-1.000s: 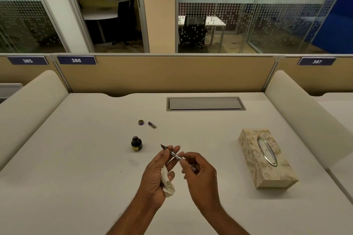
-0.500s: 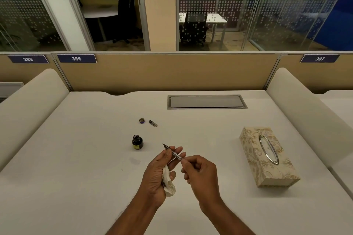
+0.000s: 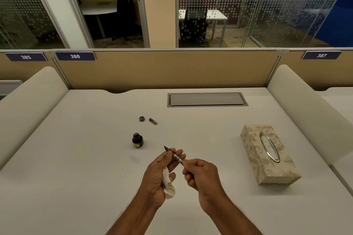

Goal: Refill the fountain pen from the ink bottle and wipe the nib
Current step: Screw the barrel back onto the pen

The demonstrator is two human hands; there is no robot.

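Note:
Both hands hold the fountain pen [image 3: 174, 154] just above the desk, its dark nib pointing up and to the left. My left hand [image 3: 159, 173] pinches the pen near the nib and keeps a crumpled white tissue [image 3: 168, 185] under its lower fingers. My right hand [image 3: 202, 175] grips the pen's rear end, which is hidden inside the fingers. The small dark ink bottle [image 3: 137, 140] stands uncapped to the upper left of the hands. Its cap [image 3: 141, 119] and a short dark pen part [image 3: 153, 121] lie farther back.
A floral tissue box [image 3: 269, 155] with a metal-rimmed oval slot lies to the right. A grey cable hatch [image 3: 207, 99] is set into the white desk [image 3: 76, 158] at the back. Padded dividers flank the desk; a tan partition closes the far side.
The hands have barely moved. My right hand's fingers have shifted along the pen's rear end, while my left hand keeps the nib end and the tissue.

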